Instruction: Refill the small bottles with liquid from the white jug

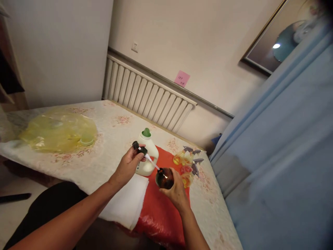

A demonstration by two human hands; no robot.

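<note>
Pump (142, 149) and bottle (168, 178) being held over a table (125, 137).
The pump is being gripped by the left hand (128, 162), the bottle by the right hand (177, 191), above a red sheet (161, 206) at the near edge; the far edge is being flanked by a radiator (147, 95).

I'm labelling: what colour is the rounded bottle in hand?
The rounded, glossy bottle is dark brown, clearest in head view.
</note>
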